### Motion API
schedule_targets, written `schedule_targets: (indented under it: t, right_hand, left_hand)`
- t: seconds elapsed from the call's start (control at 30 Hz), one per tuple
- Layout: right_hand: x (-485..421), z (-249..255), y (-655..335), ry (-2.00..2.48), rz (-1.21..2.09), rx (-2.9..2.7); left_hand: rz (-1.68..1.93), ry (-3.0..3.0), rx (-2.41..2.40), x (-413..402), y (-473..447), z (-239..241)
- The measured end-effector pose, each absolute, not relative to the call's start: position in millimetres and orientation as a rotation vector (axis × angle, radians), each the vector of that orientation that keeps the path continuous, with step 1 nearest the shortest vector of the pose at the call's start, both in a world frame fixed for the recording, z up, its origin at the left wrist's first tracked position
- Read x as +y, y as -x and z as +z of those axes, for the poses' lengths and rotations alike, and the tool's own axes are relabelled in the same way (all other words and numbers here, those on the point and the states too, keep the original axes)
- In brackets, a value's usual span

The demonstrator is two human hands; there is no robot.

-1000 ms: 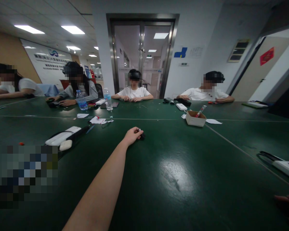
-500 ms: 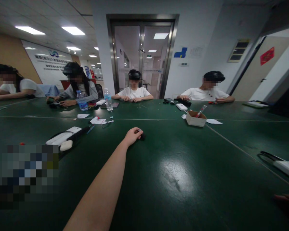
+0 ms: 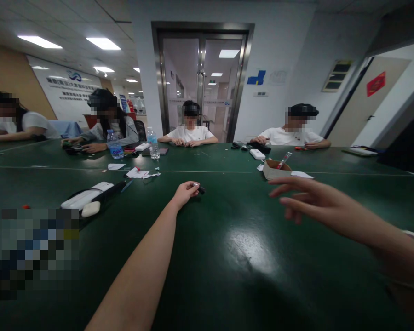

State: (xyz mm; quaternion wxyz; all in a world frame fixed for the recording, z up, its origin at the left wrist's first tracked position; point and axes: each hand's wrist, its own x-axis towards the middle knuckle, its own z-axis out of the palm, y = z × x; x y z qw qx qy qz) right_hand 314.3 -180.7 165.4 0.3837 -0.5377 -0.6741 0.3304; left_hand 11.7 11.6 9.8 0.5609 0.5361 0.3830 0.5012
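My left hand [image 3: 185,193] is closed on a small black object with a shiny silvery end [image 3: 200,189], low over the green table [image 3: 224,207]. Its exact kind is too small to make out. To the right, my right hand [image 3: 305,197] hangs over the table with fingers apart and nothing in them, slightly smeared by motion. Just beyond its fingertips stands a small open cardboard box [image 3: 275,171] with a clear, red-marked stick-like thing [image 3: 284,160] poking out.
On the left lie a white power bank [image 3: 89,195] with a black cable and a rounded white case [image 3: 90,209]. Two water bottles [image 3: 115,146] and scraps of paper [image 3: 137,173] are farther back. Several people wearing headsets sit along the far side, one person [image 3: 192,133] straight ahead.
My right hand has come in from the lower right edge to above the table near the box. My left hand stays almost in place, the black object now showing more. The view has shifted slightly.
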Motion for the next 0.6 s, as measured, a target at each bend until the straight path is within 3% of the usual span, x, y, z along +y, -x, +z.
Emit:
schedule_targets:
  t: [0.2,0.3,0.6]
  right_hand:
    - [-42,84,-195,1.476,1.252,-1.683]
    - [-6,48,-163,1.26,1.51,-1.481]
    - [16,12,-153,0.935,1.446,-1.186]
  left_hand:
    - [1.281,-1.193,0.85,14,-12,8]
    - [1.355,-1.146,0.848,19,-12,6]
    - [1.384,-1.505,1.086,25,-12,-1]
